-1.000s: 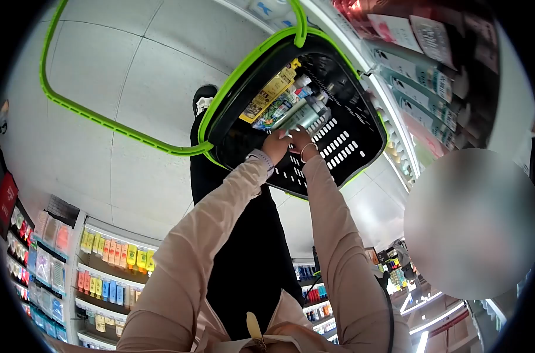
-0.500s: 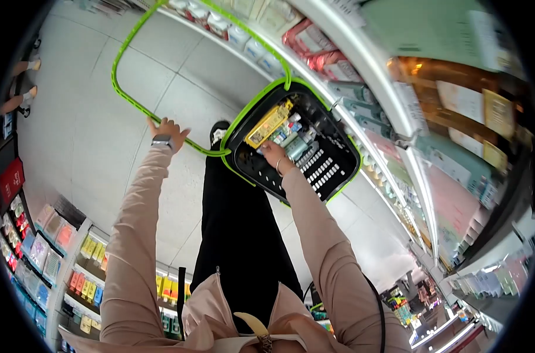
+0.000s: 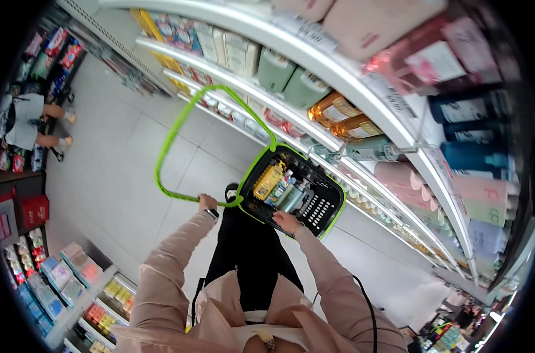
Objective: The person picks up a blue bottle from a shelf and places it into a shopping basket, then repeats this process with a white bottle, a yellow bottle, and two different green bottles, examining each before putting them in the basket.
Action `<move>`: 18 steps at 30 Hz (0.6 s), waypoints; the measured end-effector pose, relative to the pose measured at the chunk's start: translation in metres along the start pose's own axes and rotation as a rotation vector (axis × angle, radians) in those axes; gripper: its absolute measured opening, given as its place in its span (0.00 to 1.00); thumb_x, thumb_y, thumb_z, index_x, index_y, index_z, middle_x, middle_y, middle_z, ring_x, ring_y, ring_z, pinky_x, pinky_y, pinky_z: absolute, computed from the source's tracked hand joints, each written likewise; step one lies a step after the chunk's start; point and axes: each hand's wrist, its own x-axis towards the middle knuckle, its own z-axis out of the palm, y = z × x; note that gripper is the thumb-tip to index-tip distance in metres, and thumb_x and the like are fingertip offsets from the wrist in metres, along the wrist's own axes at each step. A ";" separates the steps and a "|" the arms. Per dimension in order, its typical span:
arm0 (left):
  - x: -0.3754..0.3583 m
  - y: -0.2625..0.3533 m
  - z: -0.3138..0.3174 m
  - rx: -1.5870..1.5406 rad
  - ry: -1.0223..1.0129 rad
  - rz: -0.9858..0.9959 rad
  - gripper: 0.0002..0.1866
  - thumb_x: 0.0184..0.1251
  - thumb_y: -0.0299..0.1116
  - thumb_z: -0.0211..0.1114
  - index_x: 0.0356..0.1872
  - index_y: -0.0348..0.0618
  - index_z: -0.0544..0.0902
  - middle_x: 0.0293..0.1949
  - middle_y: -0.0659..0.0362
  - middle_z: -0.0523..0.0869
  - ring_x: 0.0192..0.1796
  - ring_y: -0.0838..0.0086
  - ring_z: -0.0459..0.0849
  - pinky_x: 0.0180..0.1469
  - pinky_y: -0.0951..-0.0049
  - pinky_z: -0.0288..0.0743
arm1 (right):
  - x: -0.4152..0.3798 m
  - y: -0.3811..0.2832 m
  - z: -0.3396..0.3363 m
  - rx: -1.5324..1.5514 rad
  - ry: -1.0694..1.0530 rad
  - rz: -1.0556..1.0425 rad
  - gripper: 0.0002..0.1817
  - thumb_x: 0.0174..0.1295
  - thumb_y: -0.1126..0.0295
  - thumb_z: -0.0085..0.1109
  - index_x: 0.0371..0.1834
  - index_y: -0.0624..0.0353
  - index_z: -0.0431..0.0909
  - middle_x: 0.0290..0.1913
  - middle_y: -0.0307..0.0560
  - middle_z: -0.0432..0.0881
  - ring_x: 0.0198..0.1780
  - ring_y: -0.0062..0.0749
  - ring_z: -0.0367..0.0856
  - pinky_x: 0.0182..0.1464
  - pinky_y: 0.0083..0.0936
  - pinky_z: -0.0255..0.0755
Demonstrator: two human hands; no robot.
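A black shopping basket [image 3: 323, 203] with a green rim hangs or stands in front of my legs; its support underneath is hidden. My left hand [image 3: 207, 202] is closed round the long green basket handle [image 3: 168, 138], which tilts out to the left. My right hand [image 3: 286, 222] is over the near side of the basket, fingers loosely stretched, with nothing visible in them. Inside, a yellow package [image 3: 270, 180] lies beside a grey-green bottle [image 3: 291, 199]. Several small colourful packs, too small to name, sit between and around them.
Lit shelves [image 3: 314, 126] run close along the right, holding green bottles [image 3: 305, 88], amber bottles [image 3: 335, 112] and blue bottles [image 3: 476, 132]. Grey tiled floor [image 3: 120, 170] stretches to the left. Another person [image 3: 29, 120] is by the far-left display. A packed shelf [image 3: 97, 317] stands at lower left.
My view has shifted, bringing more of the right-hand shelves into sight. My left hand has moved along the handle towards the basket and closed. My right hand has drawn back towards the near rim.
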 end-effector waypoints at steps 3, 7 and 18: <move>-0.018 -0.011 -0.021 0.111 -0.165 -0.124 0.11 0.58 0.35 0.49 0.31 0.51 0.82 0.28 0.61 0.83 0.38 0.68 0.80 0.43 0.53 0.63 | -0.036 -0.039 -0.004 0.020 -0.048 0.008 0.17 0.56 0.59 0.51 0.45 0.57 0.72 0.41 0.50 0.78 0.46 0.38 0.76 0.47 0.27 0.68; -0.061 -0.060 -0.077 0.484 -0.206 0.034 0.15 0.60 0.40 0.47 0.36 0.50 0.82 0.27 0.61 0.83 0.41 0.61 0.78 0.53 0.39 0.49 | -0.073 -0.086 0.008 0.095 -0.011 -0.049 0.18 0.57 0.59 0.50 0.46 0.58 0.71 0.39 0.48 0.78 0.44 0.33 0.76 0.47 0.24 0.68; -0.133 -0.089 -0.129 0.760 0.075 0.512 0.16 0.63 0.37 0.42 0.44 0.53 0.79 0.39 0.64 0.82 0.50 0.63 0.75 0.64 0.48 0.37 | -0.021 -0.318 0.046 0.663 0.349 -0.332 0.35 0.58 0.51 0.48 0.60 0.64 0.48 0.45 0.57 0.74 0.48 0.40 0.73 0.51 0.29 0.65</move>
